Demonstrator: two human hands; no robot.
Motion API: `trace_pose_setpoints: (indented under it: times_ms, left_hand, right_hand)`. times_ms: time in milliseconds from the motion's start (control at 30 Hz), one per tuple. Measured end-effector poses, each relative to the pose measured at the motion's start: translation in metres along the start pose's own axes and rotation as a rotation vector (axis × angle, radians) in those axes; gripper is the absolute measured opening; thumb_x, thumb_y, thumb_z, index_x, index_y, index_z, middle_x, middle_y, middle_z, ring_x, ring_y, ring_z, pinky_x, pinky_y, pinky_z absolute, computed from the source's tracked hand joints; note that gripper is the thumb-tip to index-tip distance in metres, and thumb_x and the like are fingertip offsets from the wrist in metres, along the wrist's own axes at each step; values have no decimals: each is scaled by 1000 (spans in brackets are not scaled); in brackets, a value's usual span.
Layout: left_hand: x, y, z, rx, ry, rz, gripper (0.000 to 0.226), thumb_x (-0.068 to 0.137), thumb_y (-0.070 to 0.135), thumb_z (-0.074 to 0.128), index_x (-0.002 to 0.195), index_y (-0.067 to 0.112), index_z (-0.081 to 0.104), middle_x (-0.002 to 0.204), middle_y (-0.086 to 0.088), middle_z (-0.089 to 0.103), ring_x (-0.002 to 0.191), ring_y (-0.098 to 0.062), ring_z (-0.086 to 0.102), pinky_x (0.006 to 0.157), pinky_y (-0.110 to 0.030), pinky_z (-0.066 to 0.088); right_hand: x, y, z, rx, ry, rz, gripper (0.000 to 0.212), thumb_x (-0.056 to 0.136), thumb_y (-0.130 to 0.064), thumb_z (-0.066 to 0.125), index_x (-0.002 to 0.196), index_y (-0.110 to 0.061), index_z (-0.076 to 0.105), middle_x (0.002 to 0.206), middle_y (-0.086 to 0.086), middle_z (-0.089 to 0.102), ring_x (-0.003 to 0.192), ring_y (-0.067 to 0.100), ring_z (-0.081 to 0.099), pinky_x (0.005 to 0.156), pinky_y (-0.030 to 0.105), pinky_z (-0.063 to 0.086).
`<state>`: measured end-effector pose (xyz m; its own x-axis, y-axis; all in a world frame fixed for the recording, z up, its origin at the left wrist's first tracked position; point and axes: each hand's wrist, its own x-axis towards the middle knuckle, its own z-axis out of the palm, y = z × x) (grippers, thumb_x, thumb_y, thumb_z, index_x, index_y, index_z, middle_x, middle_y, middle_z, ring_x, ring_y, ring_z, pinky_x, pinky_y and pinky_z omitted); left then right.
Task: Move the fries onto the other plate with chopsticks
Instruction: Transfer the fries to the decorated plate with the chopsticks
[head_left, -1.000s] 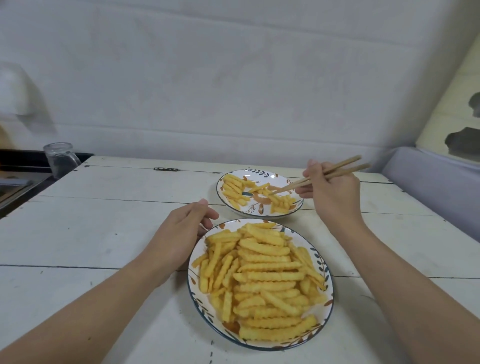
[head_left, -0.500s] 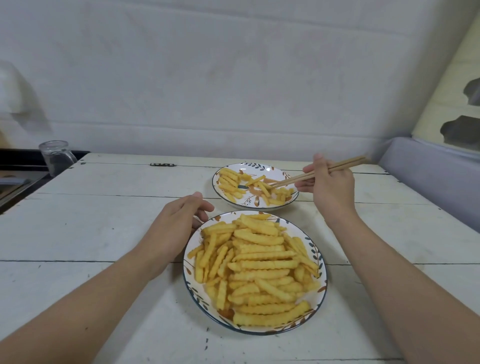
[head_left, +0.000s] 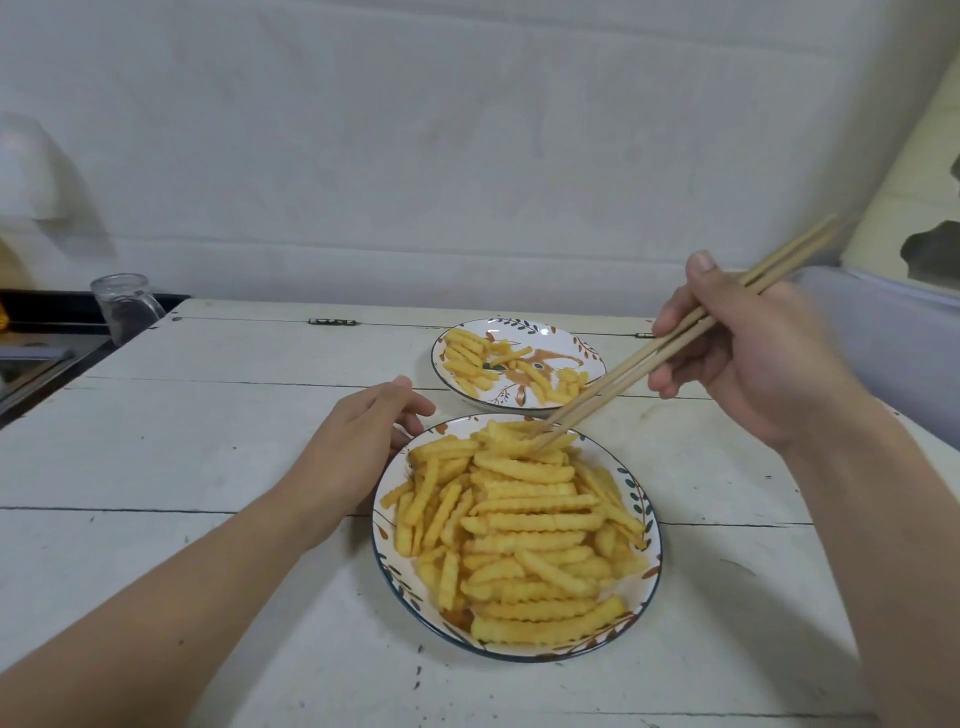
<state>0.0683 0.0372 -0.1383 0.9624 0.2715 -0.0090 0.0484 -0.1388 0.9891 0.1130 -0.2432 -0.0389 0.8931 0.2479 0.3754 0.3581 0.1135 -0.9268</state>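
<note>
While my right hand (head_left: 753, 358) grips the chopsticks (head_left: 670, 345) with thumb and curled fingers, their tips are down among the fries (head_left: 519, 525) at the far edge of the near plate (head_left: 387, 561), close together, and I cannot tell whether a fry is caught between them or they are only touching the pile. My left hand (head_left: 358, 441) rests at the near plate's far left rim, fingers loosely bent, steadying it more than gripping it. Nearly all the fries lie heaped on this near plate; the far plate (head_left: 587, 347), just beyond it on the white wooden table (head_left: 208, 441), carries only a thin scatter, so I judge the job to be at an early stage. The main risk I see is the grip on the fry itself: the ridged sticks look stiff and smooth, and if I pinch one near its end, not its middle, it could swing and drop onto the table in the gap between the two plates. Squeezing too hard could snap a softer one. The heap is stacked crosswise, so pulling a fry that lies under others may drag its neighbours over the rim, where a few already overhang on the left. If my left hand slackens, the plate could shift under the chopsticks. A glass mug (head_left: 124, 306) stands far off to the left, out of the way.
</note>
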Motion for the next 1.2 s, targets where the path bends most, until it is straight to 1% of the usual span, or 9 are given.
trace_pose_setpoints:
  times_ms: [167,300,433,700,833,933,1000,1067,1200]
  left_hand:
    - [0,1,1,6,0,-3,45,108,43,43,99,13,76,88,-2,64,66,-16,59,64,-31,48]
    - [-1,1,1,24,2,3,46,108,43,42,100,14,76,87,-1,64,65,-15,59,64,-30,47]
    - [0,0,1,13,-3,4,46,108,44,43,99,15,76,88,-1,65,68,-17,60,68,-32,48]
    - [0,0,1,17,0,5,46,109,44,42,99,15,76,88,-1,66,70,-16,62,69,-32,50]
    - [1,-1,0,2,0,-10,45,107,45,44,98,16,77,86,1,66,69,-16,62,68,-34,49]
    - [0,0,1,8,-1,-11,46,108,45,43,99,16,76,87,1,65,69,-16,61,67,-33,49]
    - [0,0,1,18,0,-5,46,108,46,42,99,16,76,88,0,65,70,-16,61,68,-33,49]
    - [0,1,1,25,3,-11,46,108,47,43,99,17,76,88,1,65,69,-15,61,66,-32,49]
    - [-1,1,2,24,1,-13,46,108,48,43,99,18,77,88,2,65,67,-13,61,64,-32,50]
  right_hand:
    - [0,-1,-3,-20,8,-36,41,90,-37,57,58,-14,69,49,10,58,41,25,60,42,28,49]
    - [9,9,-15,28,223,-74,38,101,-30,56,71,-9,65,59,3,61,47,24,62,48,30,52]
    - [21,48,-19,-102,435,-30,37,103,-31,55,80,-4,65,62,6,65,57,28,70,59,35,60]
    - [31,85,11,-160,421,21,37,101,-33,59,80,-5,70,65,14,69,62,31,73,62,35,62]
    - [31,82,12,-192,462,14,47,103,-37,53,80,1,67,62,17,69,56,30,71,56,33,60]
    - [30,62,0,-72,512,1,52,105,-38,49,75,1,63,54,11,64,48,28,66,50,33,57]
    - [26,43,-9,67,438,3,52,106,-37,47,71,-2,63,55,8,61,45,26,63,49,32,54]
    - [17,24,-16,198,259,28,56,106,-36,45,61,-10,65,56,3,57,41,22,57,45,26,47]
    - [-1,0,-15,152,-103,87,54,97,-38,43,53,-13,64,55,2,47,31,21,49,38,19,38]
